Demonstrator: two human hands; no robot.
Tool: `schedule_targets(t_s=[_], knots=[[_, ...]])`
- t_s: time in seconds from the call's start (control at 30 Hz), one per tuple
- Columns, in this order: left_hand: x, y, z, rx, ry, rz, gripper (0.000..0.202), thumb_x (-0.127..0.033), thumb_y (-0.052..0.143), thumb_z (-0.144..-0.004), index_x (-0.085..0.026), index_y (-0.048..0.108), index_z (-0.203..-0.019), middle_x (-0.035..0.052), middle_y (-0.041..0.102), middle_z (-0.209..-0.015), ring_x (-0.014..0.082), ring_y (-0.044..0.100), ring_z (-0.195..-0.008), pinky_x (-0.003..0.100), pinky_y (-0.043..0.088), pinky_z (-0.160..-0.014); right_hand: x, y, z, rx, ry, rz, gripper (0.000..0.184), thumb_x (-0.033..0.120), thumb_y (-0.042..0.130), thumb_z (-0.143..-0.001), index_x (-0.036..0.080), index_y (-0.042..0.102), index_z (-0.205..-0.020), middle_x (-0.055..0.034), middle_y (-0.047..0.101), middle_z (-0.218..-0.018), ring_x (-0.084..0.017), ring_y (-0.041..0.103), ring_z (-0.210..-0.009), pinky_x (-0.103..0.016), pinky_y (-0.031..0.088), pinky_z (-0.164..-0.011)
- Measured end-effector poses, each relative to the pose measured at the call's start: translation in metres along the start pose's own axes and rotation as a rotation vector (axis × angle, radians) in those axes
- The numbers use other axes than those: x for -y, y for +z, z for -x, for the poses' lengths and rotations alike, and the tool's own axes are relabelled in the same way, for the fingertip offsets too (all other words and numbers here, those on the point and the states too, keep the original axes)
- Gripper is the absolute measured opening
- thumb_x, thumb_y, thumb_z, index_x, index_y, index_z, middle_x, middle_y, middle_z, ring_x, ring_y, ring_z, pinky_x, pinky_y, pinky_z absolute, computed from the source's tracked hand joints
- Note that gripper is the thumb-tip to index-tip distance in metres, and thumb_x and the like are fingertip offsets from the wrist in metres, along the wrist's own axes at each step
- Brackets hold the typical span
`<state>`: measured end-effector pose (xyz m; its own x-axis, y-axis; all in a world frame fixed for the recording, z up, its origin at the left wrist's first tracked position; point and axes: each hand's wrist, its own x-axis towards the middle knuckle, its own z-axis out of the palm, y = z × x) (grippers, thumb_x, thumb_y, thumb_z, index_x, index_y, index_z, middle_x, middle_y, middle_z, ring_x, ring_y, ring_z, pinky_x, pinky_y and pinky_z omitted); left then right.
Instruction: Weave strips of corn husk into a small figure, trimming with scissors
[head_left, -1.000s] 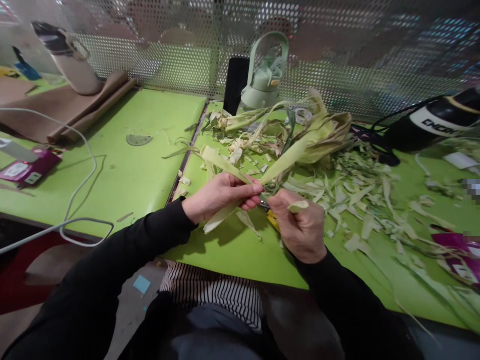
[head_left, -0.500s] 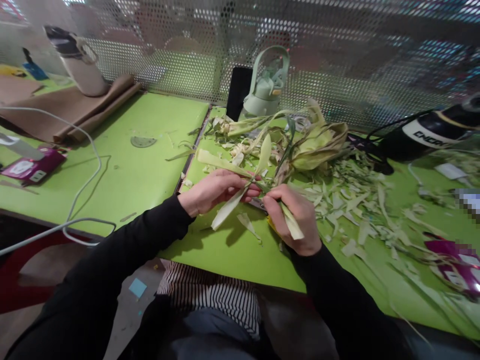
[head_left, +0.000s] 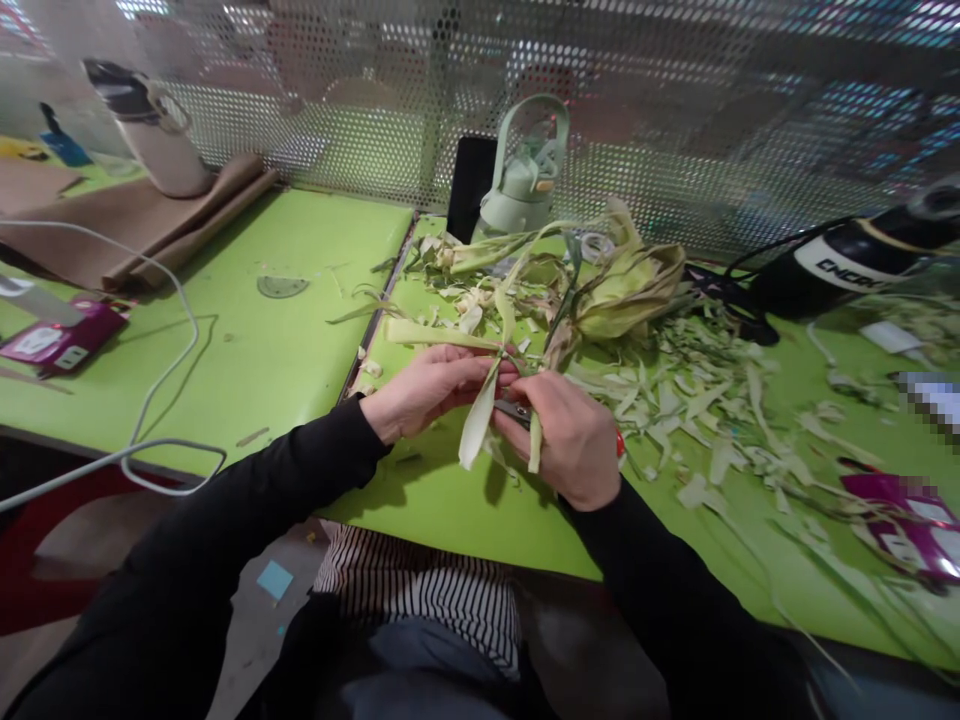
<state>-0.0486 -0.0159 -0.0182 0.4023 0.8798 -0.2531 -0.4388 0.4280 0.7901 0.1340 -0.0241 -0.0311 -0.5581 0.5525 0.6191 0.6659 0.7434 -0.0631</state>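
Note:
Strips of corn husk (head_left: 478,425), joined in a cross shape, are pinched at their crossing by my left hand (head_left: 427,385). One pale strip reaches left over the fingers, another stands up, and one hangs down. My right hand (head_left: 574,435) is closed close by on scissors (head_left: 516,411); their metal pivot shows below the fingers and a bit of red handle at the palm's edge. A short husk strip (head_left: 535,442) hangs at the right fingers. The scissor blades are mostly hidden behind the husk and the hands.
A husk bundle (head_left: 626,290) and many husk scraps (head_left: 697,390) cover the right side. Behind stand a green bottle (head_left: 517,190) and a dark phone (head_left: 471,185). A black bottle (head_left: 832,260) leans at right. A white cable (head_left: 176,370) crosses the left table.
My right hand has turned and moved slightly left, its grip shifting to the scissors. The husk strip at its fingers now hangs down. The lower strip at my left hand has swung right.

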Motion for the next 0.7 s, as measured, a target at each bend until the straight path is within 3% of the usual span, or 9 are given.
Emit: schedule_targets(t_s=[0.2, 0.4, 0.47, 0.57, 0.63, 0.7], knots=[[0.006, -0.002, -0.006, 0.072, 0.038, -0.102, 0.01, -0.008, 0.067, -0.083, -0.008, 0.071, -0.092, 0.0069, 0.075, -0.081, 0.0085, 0.068, -0.068, 0.024, 0.055, -0.078, 0.004, 0.001, 0.002, -0.041, 0.055, 0.12, 0.032, 0.05, 0.059, -0.091, 0.02, 0.058, -0.078, -0.0045, 0.065, -0.071, -0.018, 0.058, -0.064, -0.03, 0.041, -0.059], [0.005, -0.005, -0.008, 0.041, 0.065, -0.129, 0.018, -0.026, 0.069, -0.087, -0.009, 0.067, -0.085, 0.0061, 0.074, -0.082, 0.0083, 0.066, -0.071, 0.025, 0.054, -0.08, 0.002, 0.003, 0.0, 0.006, -0.043, -0.135, 0.011, 0.029, 0.06, -0.093, 0.018, 0.061, -0.096, -0.0056, 0.072, -0.081, -0.017, 0.066, -0.07, -0.029, 0.049, -0.064], [0.003, -0.008, -0.008, 0.038, 0.061, -0.168, 0.026, -0.034, 0.065, -0.09, -0.009, 0.066, -0.082, 0.0056, 0.072, -0.079, 0.0087, 0.066, -0.071, 0.027, 0.054, -0.08, 0.0, 0.003, 0.002, 0.034, -0.072, -0.157, 0.018, 0.021, 0.057, -0.093, 0.019, 0.062, -0.11, -0.0054, 0.074, -0.086, -0.018, 0.067, -0.072, -0.03, 0.051, -0.066], [-0.002, -0.013, -0.007, 0.043, 0.081, -0.264, 0.032, -0.041, 0.064, -0.089, -0.011, 0.064, -0.08, 0.0029, 0.069, -0.073, 0.0077, 0.062, -0.065, 0.025, 0.053, -0.074, -0.003, -0.002, 0.002, -0.109, -0.075, -0.085, 0.037, 0.015, 0.055, -0.089, 0.023, 0.058, -0.125, -0.005, 0.074, -0.091, -0.02, 0.066, -0.075, -0.035, 0.051, -0.07], [-0.005, -0.014, -0.006, 0.109, 0.082, -0.381, 0.034, -0.044, 0.063, -0.089, -0.011, 0.063, -0.08, 0.0031, 0.07, -0.074, 0.0078, 0.061, -0.064, 0.024, 0.051, -0.07, -0.005, -0.006, 0.001, -0.228, 0.002, 0.01, 0.033, 0.02, 0.056, -0.09, 0.024, 0.06, -0.122, -0.0077, 0.072, -0.1, -0.024, 0.065, -0.086, -0.04, 0.049, -0.078], [-0.005, -0.014, -0.005, 0.213, 0.091, -0.497, 0.031, -0.042, 0.063, -0.089, -0.012, 0.063, -0.083, 0.0027, 0.069, -0.075, 0.0082, 0.06, -0.065, 0.023, 0.05, -0.067, -0.004, -0.009, -0.002, -0.194, 0.111, 0.027, 0.02, 0.032, 0.054, -0.094, 0.022, 0.065, -0.107, -0.0094, 0.071, -0.101, -0.027, 0.064, -0.091, -0.043, 0.047, -0.081]])
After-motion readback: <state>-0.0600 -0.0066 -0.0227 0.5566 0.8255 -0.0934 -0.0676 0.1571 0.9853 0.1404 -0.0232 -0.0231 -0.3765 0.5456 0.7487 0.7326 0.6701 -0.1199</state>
